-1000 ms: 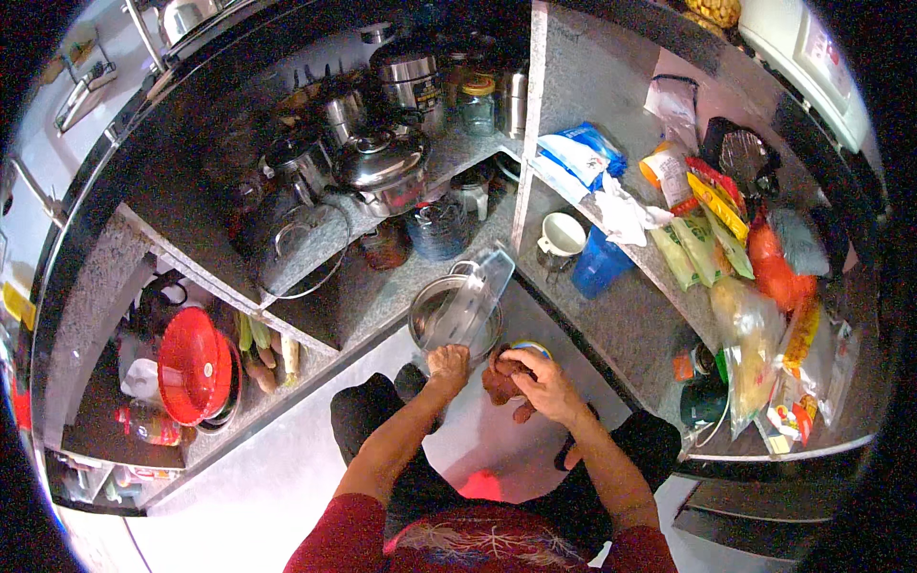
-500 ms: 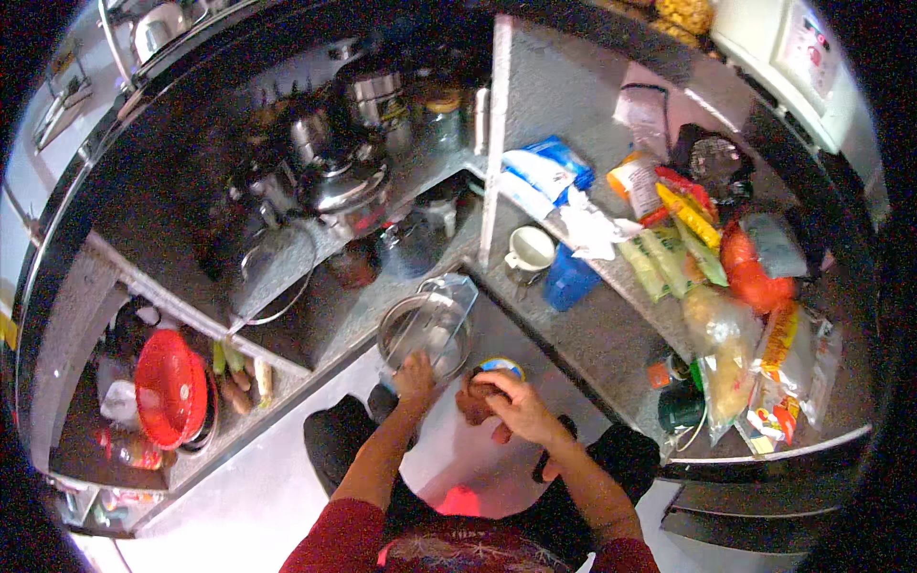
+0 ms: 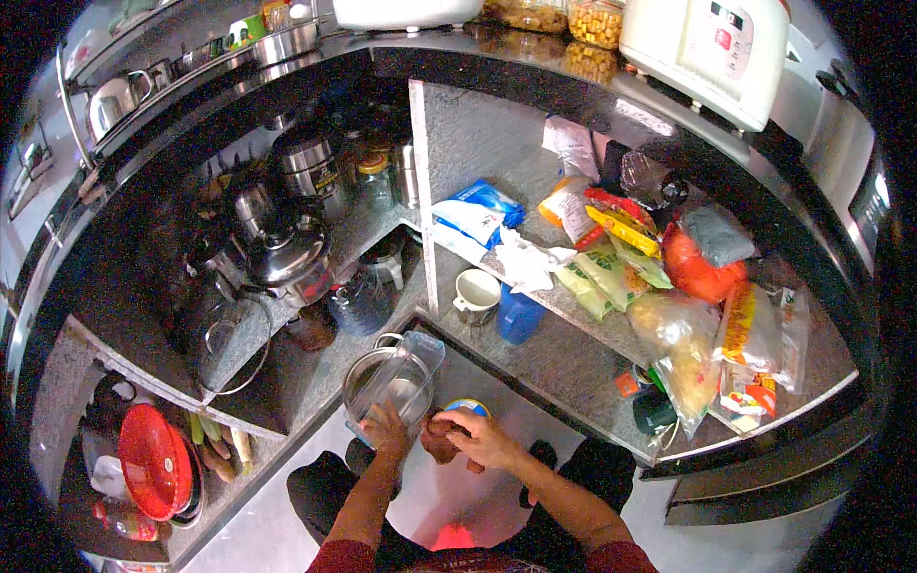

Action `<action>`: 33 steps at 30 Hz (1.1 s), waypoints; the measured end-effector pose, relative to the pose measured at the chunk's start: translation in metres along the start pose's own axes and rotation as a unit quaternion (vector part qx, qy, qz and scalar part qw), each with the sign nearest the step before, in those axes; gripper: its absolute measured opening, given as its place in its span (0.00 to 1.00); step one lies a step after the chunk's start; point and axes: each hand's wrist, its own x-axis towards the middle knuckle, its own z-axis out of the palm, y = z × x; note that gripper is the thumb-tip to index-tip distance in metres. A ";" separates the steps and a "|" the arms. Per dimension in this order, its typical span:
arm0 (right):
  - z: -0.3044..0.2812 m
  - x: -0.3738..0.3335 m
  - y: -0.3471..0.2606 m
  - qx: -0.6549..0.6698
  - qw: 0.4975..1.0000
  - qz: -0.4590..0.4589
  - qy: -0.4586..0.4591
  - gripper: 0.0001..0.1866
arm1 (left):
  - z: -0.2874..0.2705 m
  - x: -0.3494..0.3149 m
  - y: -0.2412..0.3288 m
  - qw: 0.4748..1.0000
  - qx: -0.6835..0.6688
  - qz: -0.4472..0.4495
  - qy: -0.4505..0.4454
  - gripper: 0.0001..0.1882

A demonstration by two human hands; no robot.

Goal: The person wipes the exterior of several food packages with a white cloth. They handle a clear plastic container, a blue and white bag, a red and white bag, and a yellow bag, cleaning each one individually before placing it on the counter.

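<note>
My left hand (image 3: 385,430) grips the near end of a clear rectangular plastic container (image 3: 416,355). The container lies slanted over a round steel pot (image 3: 355,380) on the floor. Right of the pot, my right hand (image 3: 485,441) has its fingers curled at a reddish-brown lumpy thing (image 3: 438,445), whose kind I cannot make out. Just beyond that hand shows a round item with a blue and yellow rim (image 3: 472,407), partly hidden by the fingers.
Steel pots (image 3: 289,267) crowd the left corner shelf; a red colander (image 3: 153,460) is lower left. At right are a white cup (image 3: 477,292), a blue cup (image 3: 521,315) and several food packets (image 3: 673,339). A dark counter edge (image 3: 535,81) curves above, bearing a white appliance (image 3: 702,57).
The view has tilted up and shifted right, showing more of the countertop with its jars and appliance. Both hands keep nearly the same places by the pot and the lumpy thing.
</note>
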 end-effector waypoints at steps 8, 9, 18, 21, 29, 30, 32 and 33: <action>0.000 0.007 -0.011 0.056 0.998 0.016 0.017 0.17 | 0.046 0.010 -0.015 0.998 -0.011 -0.020 0.053 0.52; -0.002 0.011 -0.037 0.105 0.992 0.062 -0.010 0.17 | 0.068 0.014 -0.040 0.994 0.010 -0.023 0.108 0.52; -0.098 -0.006 -0.070 0.280 0.927 0.090 0.231 0.14 | -0.017 0.001 -0.009 0.998 -0.062 -0.008 -0.018 0.52; -0.142 -0.021 -0.089 0.206 0.930 0.108 0.284 0.15 | -0.028 0.005 -0.002 0.999 -0.037 0.033 0.017 0.49; -0.191 -0.013 -0.122 0.277 0.912 0.061 0.296 0.11 | -0.190 -0.039 0.034 0.777 -0.524 0.241 -0.252 0.41; -0.179 -0.002 -0.112 0.259 0.919 0.077 0.289 0.10 | -0.203 -0.045 0.041 0.701 -0.607 0.193 -0.320 0.41; -0.139 0.022 -0.091 0.244 0.934 0.093 0.242 0.09 | -0.216 -0.050 0.050 0.516 -0.732 0.155 -0.417 0.41; -0.115 0.032 -0.094 0.183 0.958 0.060 0.214 0.10 | -0.219 -0.050 0.054 0.413 -0.776 0.167 -0.447 0.41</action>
